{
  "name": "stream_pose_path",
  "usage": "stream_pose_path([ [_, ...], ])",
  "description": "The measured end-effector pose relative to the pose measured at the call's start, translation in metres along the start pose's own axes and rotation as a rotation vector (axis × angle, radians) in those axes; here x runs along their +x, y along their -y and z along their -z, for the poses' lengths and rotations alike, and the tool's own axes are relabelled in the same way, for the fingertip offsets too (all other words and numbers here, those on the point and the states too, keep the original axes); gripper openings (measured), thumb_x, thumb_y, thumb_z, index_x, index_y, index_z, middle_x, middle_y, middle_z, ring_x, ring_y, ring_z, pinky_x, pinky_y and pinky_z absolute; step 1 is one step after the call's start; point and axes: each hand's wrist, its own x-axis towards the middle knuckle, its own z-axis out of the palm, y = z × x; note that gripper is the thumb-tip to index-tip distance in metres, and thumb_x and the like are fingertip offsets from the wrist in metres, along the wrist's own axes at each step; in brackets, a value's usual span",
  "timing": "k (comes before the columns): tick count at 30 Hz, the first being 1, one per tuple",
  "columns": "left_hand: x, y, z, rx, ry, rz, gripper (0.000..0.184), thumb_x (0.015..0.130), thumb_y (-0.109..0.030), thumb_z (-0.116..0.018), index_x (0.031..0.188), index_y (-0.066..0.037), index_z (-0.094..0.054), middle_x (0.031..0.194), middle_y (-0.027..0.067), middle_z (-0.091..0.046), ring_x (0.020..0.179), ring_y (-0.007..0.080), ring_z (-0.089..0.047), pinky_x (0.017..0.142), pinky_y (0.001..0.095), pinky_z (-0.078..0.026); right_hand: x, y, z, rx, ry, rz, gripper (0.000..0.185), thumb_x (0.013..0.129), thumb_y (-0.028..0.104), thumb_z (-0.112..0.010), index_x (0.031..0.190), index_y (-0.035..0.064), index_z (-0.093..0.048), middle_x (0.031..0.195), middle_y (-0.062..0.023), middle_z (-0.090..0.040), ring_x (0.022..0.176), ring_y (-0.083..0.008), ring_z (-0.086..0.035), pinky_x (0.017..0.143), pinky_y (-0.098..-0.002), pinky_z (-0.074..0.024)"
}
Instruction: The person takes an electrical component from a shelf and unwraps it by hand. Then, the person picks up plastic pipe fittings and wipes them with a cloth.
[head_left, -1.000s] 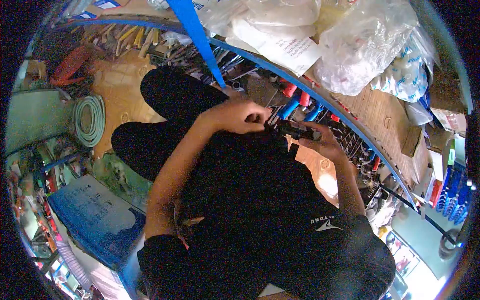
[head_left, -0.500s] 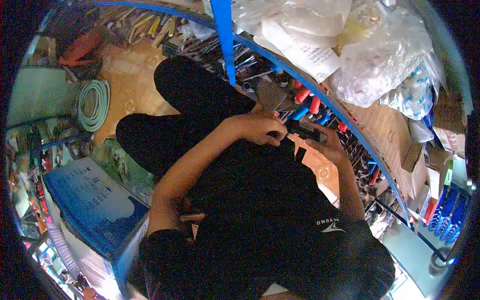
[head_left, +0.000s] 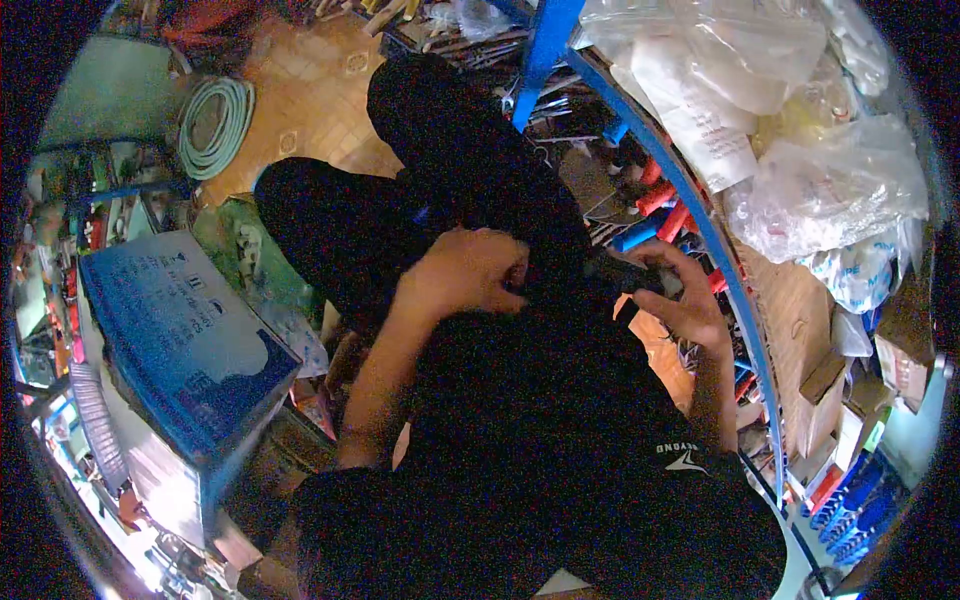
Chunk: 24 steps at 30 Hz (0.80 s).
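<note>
My left hand (head_left: 470,272) is over my dark-clothed lap, its fingers curled toward the thumb. Whatever may be between those fingertips is lost in shadow against the black cloth. To the right, my right hand (head_left: 683,297) has its thumb and fingers around a small dark object (head_left: 622,272), whose kind I cannot make out. A gap separates the two hands. Beyond the right hand, red and blue handles (head_left: 660,205) stick out from under the shelf edge.
A blue-edged shelf (head_left: 690,180) curves along the right, bearing plastic bags (head_left: 825,185) and a paper sheet (head_left: 690,110). A blue and white carton (head_left: 185,335) stands at the left. A coiled pale hose (head_left: 215,128) lies near the tiled floor (head_left: 310,100).
My left hand has moved left, away from the dark object in my right hand, so the hands are farther apart. The camera view has also shifted.
</note>
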Motion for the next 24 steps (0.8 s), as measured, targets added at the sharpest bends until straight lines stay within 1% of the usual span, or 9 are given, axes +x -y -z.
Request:
stream_pose_path([
  [2,0.002,-0.007,-0.017,0.174,-0.202,0.022,0.025,0.074,-0.028,-0.079,0.091,-0.012,-0.07,0.095,0.0112,-0.071,0.095,0.0338,-0.069,0.085,0.0519,-0.053,0.002,0.007,0.004,-0.092,0.067,-0.028,0.049,0.079,0.017,-0.086,0.121,0.0045,-0.066,0.114,-0.0053,-0.068,0.11,-0.0164,-0.061,0.098,-0.0338,-0.0485],
  [4,0.004,-0.008,-0.017,0.223,-0.227,-0.028,0.022,0.076,-0.025,-0.077,0.091,-0.012,-0.07,0.095,0.0118,-0.071,0.095,0.0339,-0.07,0.086,0.0522,-0.052,0.003,0.012,0.006,-0.286,0.104,0.025,0.049,0.076,0.012,-0.083,0.12,0.0019,-0.065,0.117,-0.006,-0.064,0.108,-0.0154,-0.058,0.097,-0.0321,-0.0451],
  [7,0.007,-0.011,-0.004,0.239,-0.156,-0.028,0.019,0.077,-0.021,-0.076,0.092,-0.011,-0.07,0.095,0.0138,-0.071,0.092,0.0345,-0.07,0.086,0.0516,-0.053,0.008,0.021,-0.002,-0.294,0.193,0.005,0.047,0.075,0.014,-0.085,0.117,0.0035,-0.068,0.114,-0.0053,-0.065,0.106,-0.0149,-0.059,0.097,-0.0316,-0.045],
  [11,0.011,-0.021,0.006,0.237,-0.146,0.044,0.017,0.077,-0.015,-0.073,0.092,-0.007,-0.07,0.091,0.0173,-0.071,0.089,0.0365,-0.071,0.081,0.051,-0.056,0.014,0.019,-0.024,-0.403,0.171,0.035,0.05,0.072,0.021,-0.089,0.113,0.0031,-0.069,0.106,-0.0065,-0.069,0.101,-0.0156,-0.064,0.092,-0.0332,-0.0487],
  [14,0.014,-0.03,0.009,0.215,-0.266,-0.027,0.015,0.075,-0.012,-0.072,0.087,-0.004,-0.07,0.089,0.0195,-0.071,0.087,0.0388,-0.071,0.077,0.0507,-0.057,0.017,0.025,-0.045,-0.428,0.12,0.011,0.052,0.07,0.029,-0.092,0.11,0.0036,-0.069,0.102,-0.008,-0.071,0.097,-0.0179,-0.066,0.089,-0.0342,-0.0512],
  [17,0.025,-0.034,0.009,0.239,-0.245,-0.072,0.015,0.073,-0.012,-0.073,0.085,-0.004,-0.071,0.089,0.02,-0.071,0.087,0.0405,-0.071,0.076,0.0515,-0.057,0.018,0.029,-0.073,-0.53,0.013,-0.039,0.054,0.07,0.036,-0.091,0.108,0.0053,-0.069,0.099,-0.0106,-0.07,0.096,-0.0225,-0.068,0.087,-0.0354,-0.0525],
  [18,0.027,-0.035,0.009,0.238,-0.245,-0.084,0.015,0.073,-0.012,-0.073,0.085,-0.004,-0.071,0.09,0.0203,-0.071,0.086,0.0404,-0.071,0.076,0.0514,-0.057,0.019,0.042,-0.081,-0.614,0.015,-0.097,0.061,0.07,0.043,-0.09,0.114,0.0074,-0.068,0.107,-0.0149,-0.071,0.099,-0.0291,-0.07,0.088,-0.0385,-0.0535],
  [21,0.027,-0.033,0.012,0.236,-0.248,-0.104,0.015,0.073,-0.012,-0.073,0.086,-0.004,-0.071,0.09,0.0212,-0.071,0.086,0.0402,-0.072,0.075,0.0514,-0.057,0.022,0.034,-0.087,-0.683,0.055,0.049,0.059,0.078,0.041,-0.085,0.124,0.0083,-0.067,0.117,-0.0146,-0.071,0.103,-0.0328,-0.07,0.09,-0.041,-0.0543],
  [24,0.027,-0.032,0.013,0.24,-0.236,-0.105,0.015,0.074,-0.012,-0.072,0.086,-0.003,-0.071,0.09,0.0214,-0.071,0.086,0.0399,-0.072,0.075,0.0511,-0.057,0.022,0.016,-0.082,-0.69,0.181,0.357,0.05,0.085,0.035,-0.078,0.127,0.0105,-0.068,0.121,-0.0118,-0.071,0.105,-0.0341,-0.07,0.091,-0.0417,-0.0551],
])
